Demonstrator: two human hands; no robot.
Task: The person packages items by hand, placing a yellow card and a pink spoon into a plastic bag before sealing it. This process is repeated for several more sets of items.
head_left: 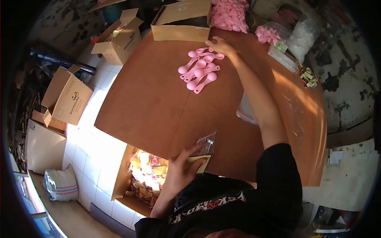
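Observation:
Pink measuring spoons (199, 73) lie in a loose pile on the brown table (151, 91). At the upper edge of that pile, my right hand (223, 46) reaches out with its fingers somewhat apart, close to a spoon handle; nothing is visible in its grasp. Near the table's front edge, my left hand (183, 168) pinches a small yellow card (202, 162) between thumb and fingers. A small clear plastic bag (207, 143) rises from the same hand, its lower part hidden by the fingers.
An open carton (182, 29) and a bag of pink spoons (229, 16) stand at the back. Plastic bags (249, 107) lie beneath my right forearm. A box of small packets (149, 170) sits below the front edge; more cartons (71, 97) stand left.

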